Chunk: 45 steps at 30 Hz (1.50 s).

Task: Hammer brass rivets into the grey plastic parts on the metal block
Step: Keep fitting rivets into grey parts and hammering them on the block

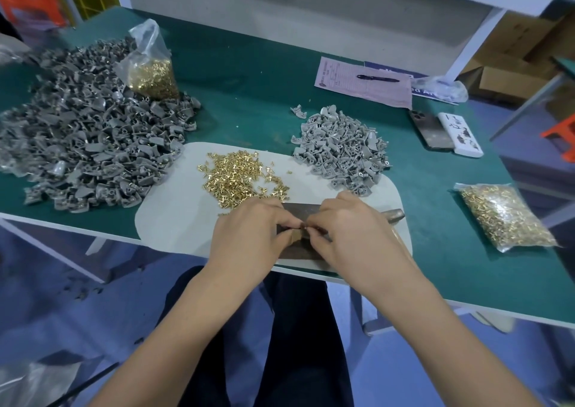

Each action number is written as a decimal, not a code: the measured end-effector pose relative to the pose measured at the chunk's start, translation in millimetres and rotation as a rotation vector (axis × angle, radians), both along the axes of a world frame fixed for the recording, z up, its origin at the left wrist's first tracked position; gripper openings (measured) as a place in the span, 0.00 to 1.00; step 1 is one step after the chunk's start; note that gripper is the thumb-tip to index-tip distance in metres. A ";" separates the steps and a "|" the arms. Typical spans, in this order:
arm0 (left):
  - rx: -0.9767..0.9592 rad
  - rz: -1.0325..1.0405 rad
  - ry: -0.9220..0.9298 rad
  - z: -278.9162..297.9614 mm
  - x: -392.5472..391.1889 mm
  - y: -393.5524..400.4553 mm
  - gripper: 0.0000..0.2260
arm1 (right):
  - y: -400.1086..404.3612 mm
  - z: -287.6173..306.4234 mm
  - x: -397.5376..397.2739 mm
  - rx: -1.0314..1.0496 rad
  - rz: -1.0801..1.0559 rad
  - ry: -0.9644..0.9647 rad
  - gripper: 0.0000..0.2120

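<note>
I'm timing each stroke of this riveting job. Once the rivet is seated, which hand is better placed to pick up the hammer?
Right, probably. The hammer lies on the mat just beyond the right hand, while the left hand sits on the metal block's far side, pinching the rivet.

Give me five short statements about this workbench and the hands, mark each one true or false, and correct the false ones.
1. Both hands, the left hand and the right hand, work over the metal block. True.
2. The loose brass rivets lie on the bare green table. False: they lie on a pale mat.
3. The larger pile of grey parts is on the person's left. True.
4. The pen lies on the phone. False: it lies on a sheet of paper; the phone is apart from it.
5. The right hand swings a hammer. False: its fingertips pinch something small at the block.
</note>
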State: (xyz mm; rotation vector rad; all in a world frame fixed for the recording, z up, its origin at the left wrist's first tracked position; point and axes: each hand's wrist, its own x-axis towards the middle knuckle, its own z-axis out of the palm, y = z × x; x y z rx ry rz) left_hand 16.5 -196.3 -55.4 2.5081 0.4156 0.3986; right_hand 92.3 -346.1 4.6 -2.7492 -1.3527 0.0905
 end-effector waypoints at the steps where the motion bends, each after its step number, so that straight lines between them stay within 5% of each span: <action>1: -0.004 -0.005 0.000 0.8 0.1 0.4 0.03 | 2.7 1.7 -0.9 -0.033 0.007 0.002 0.12; 10: 0.011 -0.024 -0.006 1.1 0.2 2.2 0.03 | 13.3 0.6 -2.4 -0.089 0.014 -0.001 0.08; 24: -0.023 0.003 -0.008 0.3 -3.0 0.8 0.04 | -10.4 -17.9 7.7 0.439 -0.129 0.262 0.04; 27: 0.011 0.019 -0.020 1.1 -4.7 -0.9 0.04 | -34.6 -36.1 17.7 0.668 -0.399 0.208 0.06; 30: 0.059 0.021 -0.030 3.5 -5.3 -3.4 0.03 | -66.1 -60.3 28.8 0.436 -0.763 -0.034 0.09; 32: 0.078 0.008 -0.027 4.7 -5.3 -3.4 0.03 | -79.0 -73.7 30.2 0.291 -0.858 0.007 0.15; 39: 0.125 -0.026 -0.030 3.0 -7.0 -2.3 0.04 | -93.4 -67.1 33.7 0.306 -0.710 0.025 0.16; 43: 0.131 -0.022 -0.047 1.7 -6.9 -2.9 0.03 | -82.3 -41.2 16.0 0.681 -0.556 0.247 0.13; 45: 0.131 -0.020 -0.053 1.3 -6.1 -2.6 0.02 | -73.7 -31.0 4.6 0.636 -0.460 0.190 0.10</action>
